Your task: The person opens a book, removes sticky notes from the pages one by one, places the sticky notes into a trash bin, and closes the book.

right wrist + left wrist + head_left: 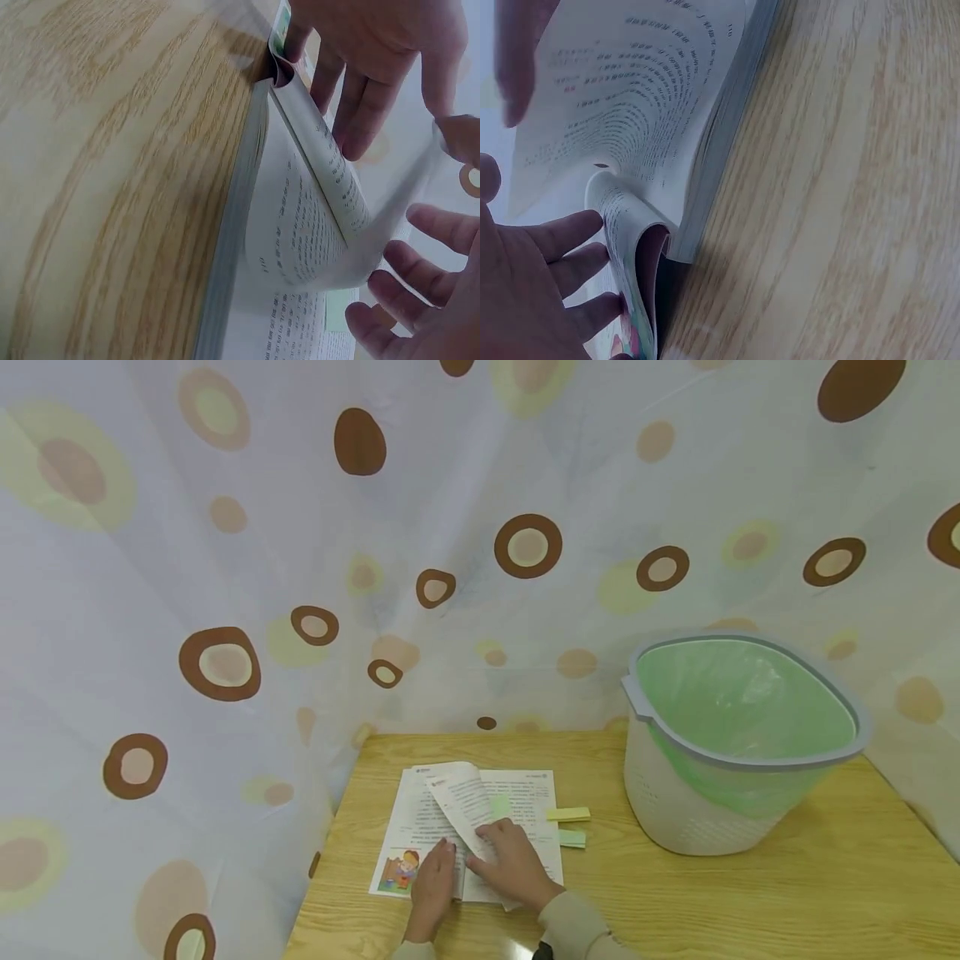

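Observation:
An open book (528,785) lies on the table, with printed text and a coloured cartoon picture (392,872) on its left side. One page (459,797) is lifted and curls across the middle. My right hand (517,864) pinches this page's near edge between thumb and fingers. My left hand (432,885) rests against the left-hand pages beside the spine, its fingers extended; the left wrist view shows those fingers against a bent page (619,217). In the right wrist view the raised page (375,240) bows between both hands. A pale green sticky note (500,806) is on the right page.
A yellow sticky-note strip (568,814) and a green one (572,838) lie at the book's right edge. Farther right on the wooden table (600,893) stands a white basket (690,827) lined with a green bag. A spotted curtain (450,502) hangs behind.

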A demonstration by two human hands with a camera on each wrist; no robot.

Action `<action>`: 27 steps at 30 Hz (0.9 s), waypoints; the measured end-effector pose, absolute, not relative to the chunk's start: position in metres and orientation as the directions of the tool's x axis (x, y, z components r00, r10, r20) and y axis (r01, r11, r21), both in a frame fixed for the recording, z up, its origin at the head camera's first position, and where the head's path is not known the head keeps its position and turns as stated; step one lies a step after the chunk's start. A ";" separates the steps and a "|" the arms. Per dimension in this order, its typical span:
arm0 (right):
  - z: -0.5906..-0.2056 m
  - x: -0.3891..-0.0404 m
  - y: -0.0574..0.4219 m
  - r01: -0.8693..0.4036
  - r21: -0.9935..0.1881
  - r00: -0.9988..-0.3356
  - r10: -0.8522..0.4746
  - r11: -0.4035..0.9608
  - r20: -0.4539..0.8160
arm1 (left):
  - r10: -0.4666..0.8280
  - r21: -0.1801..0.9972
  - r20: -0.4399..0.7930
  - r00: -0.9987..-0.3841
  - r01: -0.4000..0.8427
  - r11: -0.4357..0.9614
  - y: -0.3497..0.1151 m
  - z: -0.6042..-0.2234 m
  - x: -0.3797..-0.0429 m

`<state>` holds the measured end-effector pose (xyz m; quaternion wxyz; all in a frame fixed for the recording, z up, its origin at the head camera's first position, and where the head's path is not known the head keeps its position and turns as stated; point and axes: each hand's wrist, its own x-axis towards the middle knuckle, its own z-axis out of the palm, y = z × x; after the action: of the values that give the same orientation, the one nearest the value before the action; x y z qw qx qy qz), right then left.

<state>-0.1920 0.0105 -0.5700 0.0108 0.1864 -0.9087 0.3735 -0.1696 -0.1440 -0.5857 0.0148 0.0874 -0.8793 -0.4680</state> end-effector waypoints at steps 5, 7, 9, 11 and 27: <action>-0.571 -0.191 0.007 -0.386 -0.695 -0.905 -0.395 0.607 0.158 | -0.150 0.841 -0.059 -0.987 -0.130 0.525 -0.145 -0.586 -0.170; -0.571 -0.191 0.006 -0.393 -0.714 -0.897 -0.413 0.580 0.158 | -0.145 0.843 -0.058 -0.988 -0.126 0.523 -0.145 -0.586 -0.169; -0.573 -0.190 0.005 -0.385 -0.735 -0.895 -0.420 0.558 0.150 | -0.161 0.835 -0.058 -0.985 -0.136 0.533 -0.145 -0.586 -0.168; -0.574 -0.188 0.005 -0.368 -0.761 -0.895 -0.426 0.534 0.134 | -0.190 0.828 -0.053 -0.980 -0.149 0.541 -0.146 -0.586 -0.166; -0.599 -0.172 0.019 -0.275 -0.807 -0.959 -0.212 0.523 0.189 | -0.362 0.824 -0.014 -0.932 -0.215 0.524 -0.145 -0.599 -0.168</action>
<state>-0.1717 0.0192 -0.5989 0.0335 0.1398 -0.8721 0.4678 -0.1682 -0.1446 -0.5990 0.0797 0.1660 -0.8693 -0.4587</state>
